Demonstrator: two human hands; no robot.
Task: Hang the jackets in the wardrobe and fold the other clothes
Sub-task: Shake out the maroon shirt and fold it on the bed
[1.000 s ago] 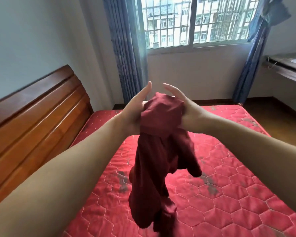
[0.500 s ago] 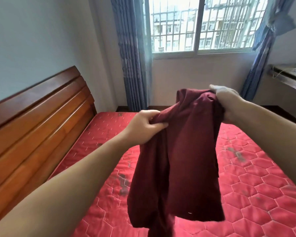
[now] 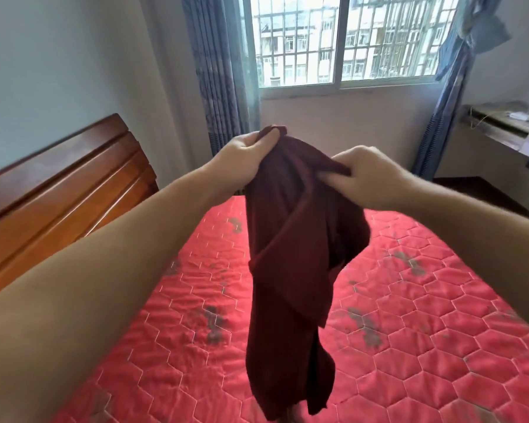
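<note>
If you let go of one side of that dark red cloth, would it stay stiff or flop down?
Probably flop. The dark red garment hangs in loose folds from where the left hand and right hand pinch its top, so it looks soft, not stiff. It seems light, since fingertips alone hold it up. Dropped, it would likely crumple onto the red mattress.

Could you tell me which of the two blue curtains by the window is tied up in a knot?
The right-hand curtain: it is bunched into a knot near its top, while the left-hand curtain hangs straight down.
</note>
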